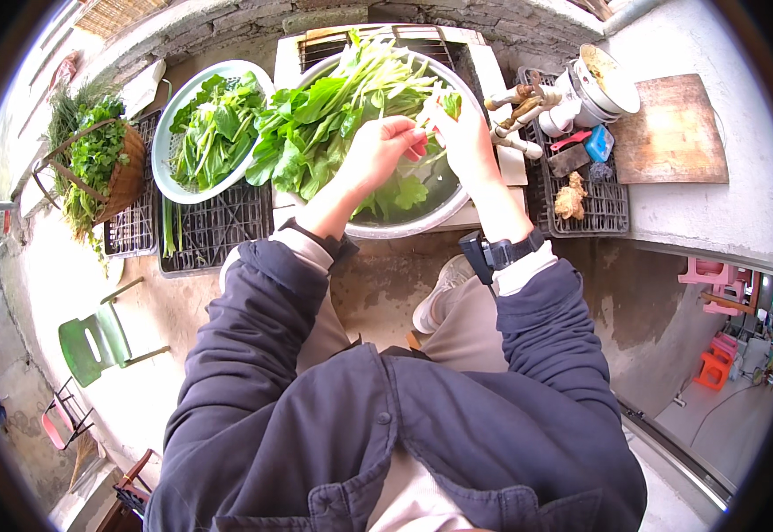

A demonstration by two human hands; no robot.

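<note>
Where the two hands meet over the metal basin (457, 208), the fingers close on a single leafy green stalk (431, 120): the left hand (384, 146) curls around its lower stem, fingertips folded in toward the palm, while the right hand (462, 133) pinches it just beside, higher up near the small leaf that sticks out above the knuckles. Both are closed on the stalk, not spread. Whether the stem passes right through the left fist I cannot tell, since the fingers hide it.

Such a stalk looks light and limp, probably wet and a little slippery from the basin, with a crisp stem that would snap under a bend and thin leaves that would bruise or tear if squeezed. The firmer stem near its base seems the safer place to grip, the blade being too soft.

Beneath the hands, the basin holds a heap of leafy greens (324, 120), spilling over its far left rim. Further left, a pale green bowl (166, 146) holds more greens, and a wicker basket (127, 173) of herbs stands beyond it. To the right, a black crate (612, 213) carries ginger root (570, 197).
</note>
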